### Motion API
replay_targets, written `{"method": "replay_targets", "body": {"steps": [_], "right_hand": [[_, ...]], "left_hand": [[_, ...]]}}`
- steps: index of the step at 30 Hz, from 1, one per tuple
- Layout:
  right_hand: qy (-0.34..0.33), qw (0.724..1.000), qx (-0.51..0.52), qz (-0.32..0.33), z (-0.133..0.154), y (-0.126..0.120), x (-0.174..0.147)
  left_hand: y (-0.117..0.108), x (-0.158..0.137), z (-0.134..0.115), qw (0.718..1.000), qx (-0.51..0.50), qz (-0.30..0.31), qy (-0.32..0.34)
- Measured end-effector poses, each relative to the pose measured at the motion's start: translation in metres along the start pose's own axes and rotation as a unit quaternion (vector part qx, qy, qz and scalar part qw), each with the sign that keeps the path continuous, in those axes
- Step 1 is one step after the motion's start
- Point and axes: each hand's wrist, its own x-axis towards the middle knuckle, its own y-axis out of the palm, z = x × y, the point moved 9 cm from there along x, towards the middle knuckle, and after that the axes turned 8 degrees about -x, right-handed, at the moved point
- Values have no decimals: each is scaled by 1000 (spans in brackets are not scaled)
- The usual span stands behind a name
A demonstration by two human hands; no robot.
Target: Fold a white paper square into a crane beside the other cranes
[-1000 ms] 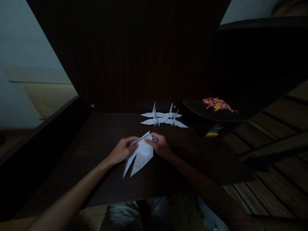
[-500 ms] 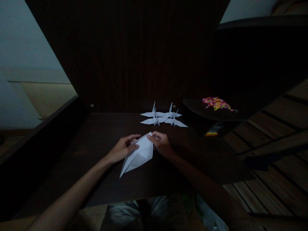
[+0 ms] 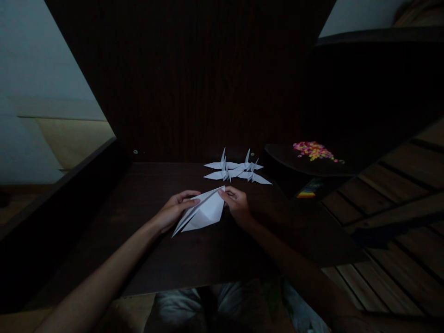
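Note:
A folded sheet of white paper (image 3: 204,213) is held between my two hands above the dark desk, its sharp point aimed down and to the left. My left hand (image 3: 176,209) grips the upper left edge, thumb on top and fingers behind. At the upper right corner my right hand (image 3: 237,202) pinches the paper, its thumb on the front face; the other fingers are partly hidden behind. Just beyond the hands, several white paper cranes (image 3: 222,175) stand close together, wings overlapping.
The dark wooden desk top (image 3: 145,268) ends at a front edge near my knees. A rounded shelf (image 3: 277,155) on the right carries a pile of small colourful pieces (image 3: 314,151). A raised side board (image 3: 69,189) bounds the left, and a dark panel (image 3: 194,83) rises behind.
The folded paper has turned a little, its lower left point rising and its top shifting slightly right. Both hands moved with it and still hold it.

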Motion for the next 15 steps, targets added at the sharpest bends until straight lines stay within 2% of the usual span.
{"method": "replay_targets", "body": {"steps": [4, 8, 15], "right_hand": [[28, 999, 29, 9, -9, 2, 2], [39, 998, 33, 20, -14, 4, 1], [7, 1000, 12, 26, -5, 6, -1]], "left_hand": [[3, -1, 2, 999, 34, 31, -1], [3, -1, -2, 997, 66, 30, 17], [5, -2, -4, 997, 67, 36, 27]]}}
